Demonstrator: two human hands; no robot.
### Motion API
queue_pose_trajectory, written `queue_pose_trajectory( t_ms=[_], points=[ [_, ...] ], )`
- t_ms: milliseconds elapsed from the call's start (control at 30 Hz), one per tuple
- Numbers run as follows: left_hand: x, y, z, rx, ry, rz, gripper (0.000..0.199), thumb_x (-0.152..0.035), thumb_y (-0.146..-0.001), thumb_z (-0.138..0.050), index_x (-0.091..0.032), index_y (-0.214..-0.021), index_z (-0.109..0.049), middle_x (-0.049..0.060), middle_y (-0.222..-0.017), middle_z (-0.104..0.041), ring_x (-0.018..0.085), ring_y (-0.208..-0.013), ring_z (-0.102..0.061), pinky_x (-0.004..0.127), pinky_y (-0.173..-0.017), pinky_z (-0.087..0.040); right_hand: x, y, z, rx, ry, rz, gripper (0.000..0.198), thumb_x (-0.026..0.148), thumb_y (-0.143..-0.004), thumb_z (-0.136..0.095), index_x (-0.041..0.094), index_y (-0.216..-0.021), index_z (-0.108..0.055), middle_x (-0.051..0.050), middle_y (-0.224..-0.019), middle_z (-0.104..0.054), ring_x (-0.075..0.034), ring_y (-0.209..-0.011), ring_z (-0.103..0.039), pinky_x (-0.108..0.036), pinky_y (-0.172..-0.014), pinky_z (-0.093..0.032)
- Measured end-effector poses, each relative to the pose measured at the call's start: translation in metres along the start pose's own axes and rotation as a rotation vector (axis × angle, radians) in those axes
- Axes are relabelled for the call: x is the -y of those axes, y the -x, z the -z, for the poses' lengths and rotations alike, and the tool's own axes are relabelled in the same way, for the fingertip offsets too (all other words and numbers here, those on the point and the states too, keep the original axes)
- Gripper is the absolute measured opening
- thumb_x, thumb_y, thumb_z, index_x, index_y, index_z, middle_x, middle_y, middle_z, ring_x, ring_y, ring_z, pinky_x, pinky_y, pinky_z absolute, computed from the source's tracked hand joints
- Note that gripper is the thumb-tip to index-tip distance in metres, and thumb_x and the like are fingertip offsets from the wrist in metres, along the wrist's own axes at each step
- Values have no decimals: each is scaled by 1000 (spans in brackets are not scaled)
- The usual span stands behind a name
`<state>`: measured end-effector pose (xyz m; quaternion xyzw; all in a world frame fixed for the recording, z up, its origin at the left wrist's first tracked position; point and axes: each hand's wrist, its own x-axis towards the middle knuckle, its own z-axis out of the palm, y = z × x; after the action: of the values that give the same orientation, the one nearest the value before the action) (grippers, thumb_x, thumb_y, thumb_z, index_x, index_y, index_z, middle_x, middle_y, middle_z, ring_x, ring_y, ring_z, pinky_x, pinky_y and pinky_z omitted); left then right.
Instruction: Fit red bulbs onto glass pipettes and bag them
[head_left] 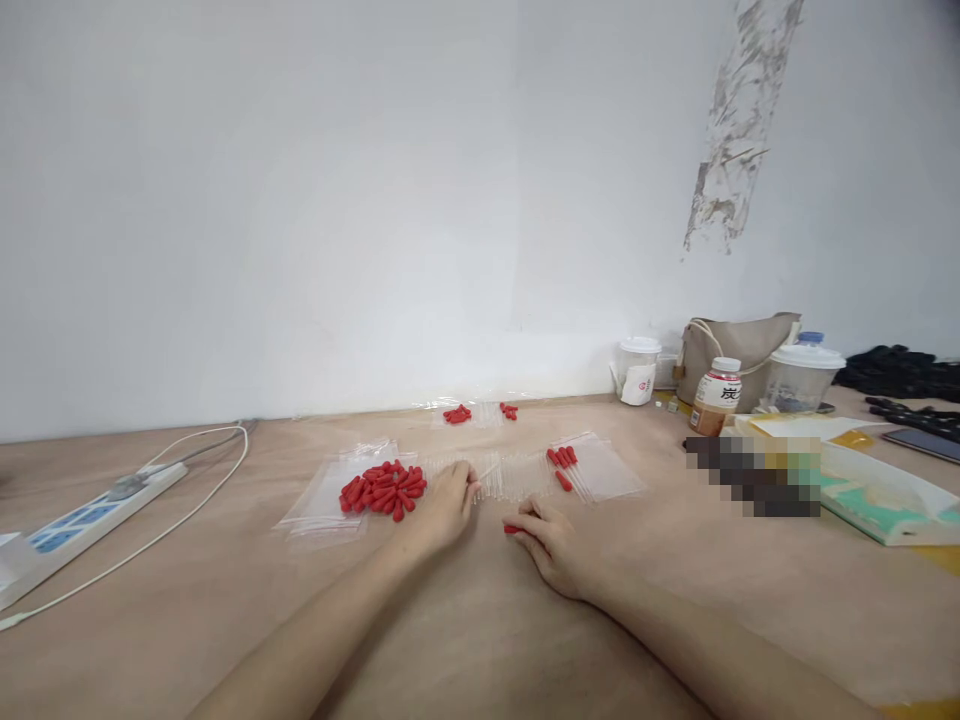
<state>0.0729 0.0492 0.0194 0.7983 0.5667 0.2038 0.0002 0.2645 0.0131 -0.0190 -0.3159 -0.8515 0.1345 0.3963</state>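
Observation:
My right hand (553, 545) pinches a red rubber dropper bulb (511, 529) between thumb and fingers, low over the table. My left hand (450, 497) rests at the left end of a row of thin clear tubes (517, 475), its fingers bent together; what they grip, if anything, is hidden. Just left of it, a heap of red bulbs (381, 489) lies on clear plastic bags (319, 500). To the right, several droppers with red bulbs (562, 457) and clear stems lie partly on another clear bag (611, 470).
Toward the wall lies a clear bag with red bulbs (457, 414) and tubes. A power strip (90, 520) with a white cable is at left. At right stand a lidded cup (638, 372), a bottle (716, 395), a grey bag (750, 340) and a green-white box (892, 500).

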Motion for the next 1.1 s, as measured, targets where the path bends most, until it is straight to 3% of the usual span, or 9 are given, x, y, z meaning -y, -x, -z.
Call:
queue_pose_trajectory(
  t_ms=[100, 200, 467, 667, 1100],
  points=[
    [21, 38, -2, -125, 62, -236, 18, -23, -87, -36, -17, -83, -52, 3, -77, -60, 17, -75, -53, 30, -72, -40, 4, -6, 5, -28, -7, -73, 21, 19, -84, -36, 21, -91, -55, -5, -87, -52, -15, -80, -50, -30, -73, -42],
    [36, 55, -8, -208, 144, -369, 19, -20, -87, -37, -18, -97, -52, 4, -89, -62, 18, -81, -53, 32, -76, -40, 8, -15, 6, -5, -26, -143, 15, 19, -82, -40, 21, -88, -54, -3, -86, -55, -14, -78, -52, -29, -70, -42],
    [34, 55, -9, -225, 184, -400, 20, -19, -87, -38, -18, -96, -56, 5, -87, -63, 18, -82, -54, 34, -77, -41, 11, -22, -15, -13, -123, -106, 10, 16, -77, -45, 19, -85, -51, -1, -81, -57, -12, -73, -51, -24, -66, -41],
    [36, 55, -12, -227, 173, -444, 22, -18, -87, -38, -21, -97, -57, 4, -87, -63, 16, -80, -56, 37, -84, -38, 13, -18, -15, -5, -141, -108, 12, 15, -76, -46, 19, -86, -51, -1, -80, -57, -11, -72, -51, -24, -66, -41],
    [38, 55, -12, -194, 96, -596, 32, -9, -85, -36, -18, -113, -49, 6, -86, -63, 16, -76, -56, 33, -75, -39, -2, -17, -23, -40, -231, -20, 14, 24, -80, -48, 20, -81, -61, -1, -77, -61, -12, -73, -54, -24, -69, -42]
  ],
)
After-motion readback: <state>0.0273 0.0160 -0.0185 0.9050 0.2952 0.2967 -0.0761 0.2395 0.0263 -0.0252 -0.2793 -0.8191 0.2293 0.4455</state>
